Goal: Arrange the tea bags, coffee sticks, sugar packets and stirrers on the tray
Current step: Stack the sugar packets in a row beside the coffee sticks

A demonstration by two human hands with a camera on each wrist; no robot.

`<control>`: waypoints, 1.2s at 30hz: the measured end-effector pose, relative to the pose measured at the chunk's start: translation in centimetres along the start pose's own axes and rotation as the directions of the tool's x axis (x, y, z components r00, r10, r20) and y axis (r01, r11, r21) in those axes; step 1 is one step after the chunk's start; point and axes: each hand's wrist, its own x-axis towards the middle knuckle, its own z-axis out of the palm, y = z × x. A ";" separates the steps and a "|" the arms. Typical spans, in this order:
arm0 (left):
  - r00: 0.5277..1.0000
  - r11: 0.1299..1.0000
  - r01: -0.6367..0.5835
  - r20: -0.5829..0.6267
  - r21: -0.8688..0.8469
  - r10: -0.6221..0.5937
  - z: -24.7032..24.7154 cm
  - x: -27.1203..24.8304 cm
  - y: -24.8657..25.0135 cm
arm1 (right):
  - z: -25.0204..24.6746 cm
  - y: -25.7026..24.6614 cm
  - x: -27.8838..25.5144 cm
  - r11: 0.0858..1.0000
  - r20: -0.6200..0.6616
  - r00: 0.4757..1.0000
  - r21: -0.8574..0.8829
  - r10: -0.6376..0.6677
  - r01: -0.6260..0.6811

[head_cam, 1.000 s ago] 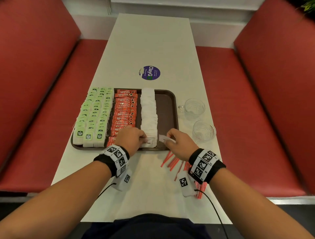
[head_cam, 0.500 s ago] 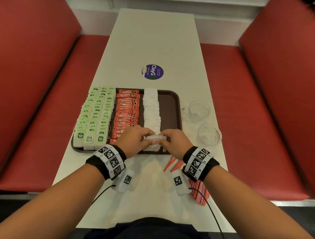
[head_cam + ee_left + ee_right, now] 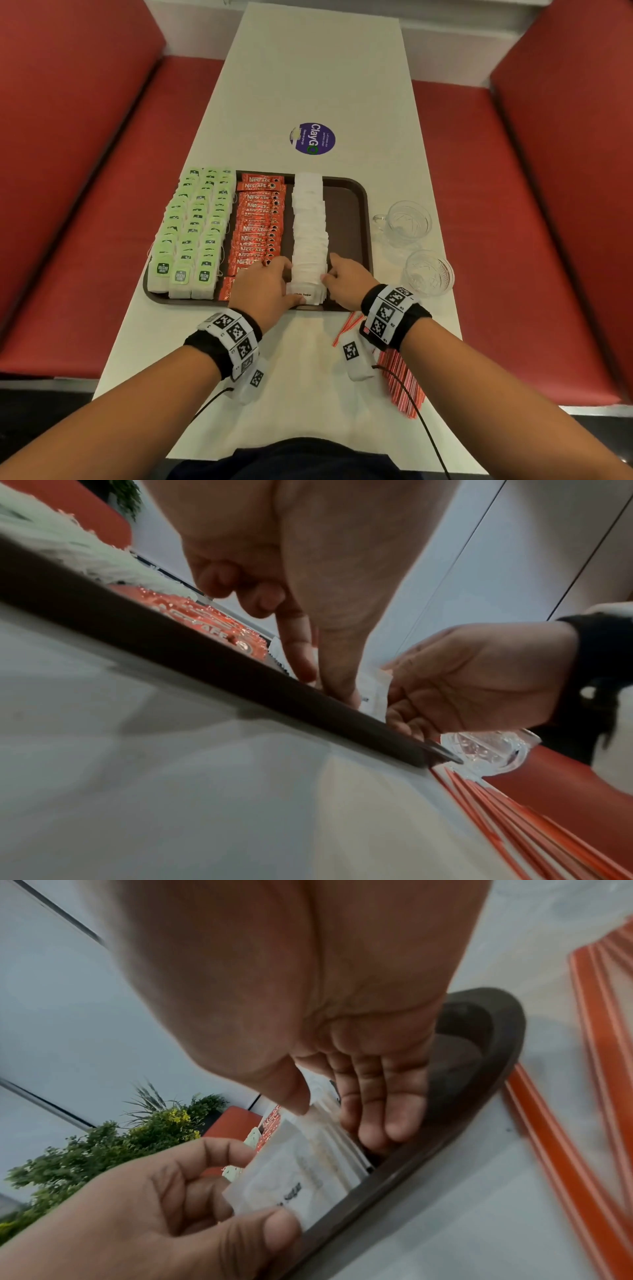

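Left hand pinching the nearest sugar packet at the tray's near edge, right hand flat-fingered against the row.

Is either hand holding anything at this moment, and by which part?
The left hand pinches the nearest sugar packet at its near-left corner, thumb against fingers. The right hand holds nothing; its straight fingers press the right side of the sugar row.

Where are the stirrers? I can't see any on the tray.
In the head view, the stirrers lie on the table, off the tray, by its near right corner.
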 end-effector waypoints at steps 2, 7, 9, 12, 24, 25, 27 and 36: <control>1.000 0.998 0.017 0.008 0.066 -0.018 0.3 0.0 0.2 | 0.1 -0.1 0.5 1.000 0.015 1.000 -0.017 -0.012 0.012; 0.999 0.974 -0.024 0.050 0.224 0.013 -0.5 0.7 1.2 | 0.3 -0.3 1.1 0.999 -0.004 0.999 -0.028 -0.033 0.033; 0.996 0.973 -0.048 0.086 0.227 0.029 -0.8 1.1 1.0 | 0.2 -0.3 1.2 1.000 -0.011 1.000 -0.009 -0.019 0.019; 0.997 0.988 -0.065 0.060 0.139 0.057 -1.5 2.3 0.4 | -0.1 -0.1 1.7 0.999 -0.046 0.999 -0.019 0.025 -0.026; 0.969 0.935 -0.075 0.247 0.347 -0.014 -1.7 9.8 2.5 | -1.7 -1.2 5.6 0.999 0.021 0.999 -0.007 0.039 -0.039; 0.969 0.927 -0.079 0.245 0.367 -0.014 -1.7 9.9 2.5 | -1.8 -1.2 5.8 0.999 0.032 0.999 -0.007 0.044 -0.043; 0.968 0.919 -0.061 0.246 0.390 -0.040 -2.1 10.4 2.6 | -2.1 -1.3 6.0 0.998 0.034 0.997 0.018 0.064 -0.064; 0.969 0.929 0.002 0.230 0.370 -0.093 -4.1 13.8 3.0 | -4.2 -2.1 9.0 0.981 -0.003 0.989 0.128 0.145 -0.143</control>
